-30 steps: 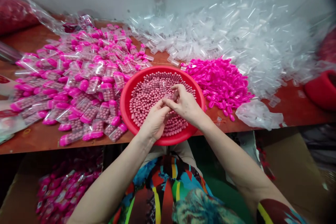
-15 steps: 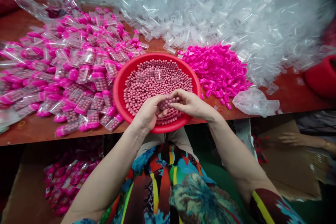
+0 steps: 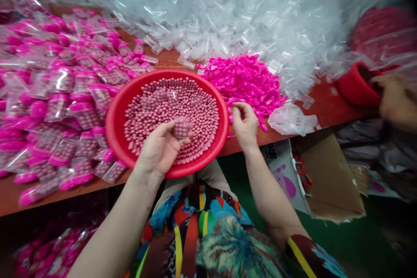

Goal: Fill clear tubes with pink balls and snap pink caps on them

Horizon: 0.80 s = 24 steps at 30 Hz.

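My left hand is closed round a small clear plastic container filled with pink beads, held above the red basin. Loose pink beads cover the basin's inside, and a clear piece lies on top of them. Just past the basin's right rim, my right hand is at the near-left edge of a heap of bright pink caps. Its fingers are curled in a pinch; whatever they hold, if anything, is too small to make out.
Filled containers with pink caps are heaped at left. Empty clear containers pile up along the wall. A crumpled plastic bag lies near the table edge. At right, another person's hand touches a red container. Below stands an open cardboard box.
My right hand has left the bead-filled container and moved right to the pink caps. My left hand keeps the container over the basin. The view has shifted right, and another person's hand now reaches the red container.
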### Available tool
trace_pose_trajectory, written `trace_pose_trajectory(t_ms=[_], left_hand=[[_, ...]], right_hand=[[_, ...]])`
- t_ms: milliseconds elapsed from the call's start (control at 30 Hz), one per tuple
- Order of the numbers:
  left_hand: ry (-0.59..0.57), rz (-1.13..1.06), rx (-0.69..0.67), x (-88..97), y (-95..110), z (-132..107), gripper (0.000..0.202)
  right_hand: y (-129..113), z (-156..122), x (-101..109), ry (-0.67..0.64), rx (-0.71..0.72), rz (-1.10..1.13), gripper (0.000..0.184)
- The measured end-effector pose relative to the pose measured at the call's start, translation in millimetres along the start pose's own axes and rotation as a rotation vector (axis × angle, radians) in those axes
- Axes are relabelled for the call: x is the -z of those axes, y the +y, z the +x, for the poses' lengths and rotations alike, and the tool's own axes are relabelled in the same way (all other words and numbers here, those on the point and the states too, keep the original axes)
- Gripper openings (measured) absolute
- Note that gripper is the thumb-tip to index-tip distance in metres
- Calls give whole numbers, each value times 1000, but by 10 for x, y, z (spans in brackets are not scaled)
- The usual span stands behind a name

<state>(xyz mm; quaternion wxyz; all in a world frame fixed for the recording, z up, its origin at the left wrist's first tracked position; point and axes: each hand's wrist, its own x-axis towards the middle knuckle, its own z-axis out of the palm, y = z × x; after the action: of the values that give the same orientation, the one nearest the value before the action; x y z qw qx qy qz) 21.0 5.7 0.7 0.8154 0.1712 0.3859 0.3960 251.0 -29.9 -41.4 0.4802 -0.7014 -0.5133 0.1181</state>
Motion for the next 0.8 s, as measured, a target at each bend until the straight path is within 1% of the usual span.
trace_pose_trajectory(t_ms=[33,100,133,200,233,267,300,333,400,467,500,533,567,600,667,700,733,800], left_hand=[[-6,-1,13,-10,-11,8,24],[-20,-5,33,-21,-28,33,26],[-26,-4,39,-21,-33,45,27],[-35,-4,48,-15,-37,62,28],[-39,-3,54,-12,-37,63,29],[-44,-2,57,-8,-37,59,29],[-49,3,57,-6,-38,51,28],[-54,13,54,-5,-39,40,27],[-71,45,43,-6,-46,13,24],[-102,76,31,-6,-60,-11,21],[-124,85,31,-4,-69,-21,20],[-146,88,34,-2,-79,-29,20],[-164,87,38,1,-90,-35,20],[-175,84,43,5,-100,-40,20],[-175,78,42,12,-122,-47,22],[-167,76,34,15,-132,-51,22],[-160,74,21,18,-142,-56,22],[-158,70,-12,21,-157,-68,21]], right_hand=[[139,34,16,-17,-50,-136,28],[367,67,-6,-137,-107,-390,32],[447,62,-37,-219,-125,-496,33],[544,21,-111,-323,-156,-627,34],[573,-5,-144,-342,-165,-640,34],[595,-27,-169,-330,-169,-612,33],[612,-42,-182,-290,-170,-541,31],[620,-46,-181,-226,-179,-433,30],[586,-29,-137,-57,-234,-141,32],[435,0,-59,94,-281,154,35],[308,7,-21,128,-277,273,33],[152,4,8,127,-241,364,31],[-23,-10,22,85,-189,421,27],[-204,-35,18,5,-142,458,24],[-525,-105,-34,-153,-9,445,15],[-643,-144,-72,-201,57,407,12],[-727,-180,-109,-234,114,364,9],[-794,-233,-161,-266,183,293,12]])
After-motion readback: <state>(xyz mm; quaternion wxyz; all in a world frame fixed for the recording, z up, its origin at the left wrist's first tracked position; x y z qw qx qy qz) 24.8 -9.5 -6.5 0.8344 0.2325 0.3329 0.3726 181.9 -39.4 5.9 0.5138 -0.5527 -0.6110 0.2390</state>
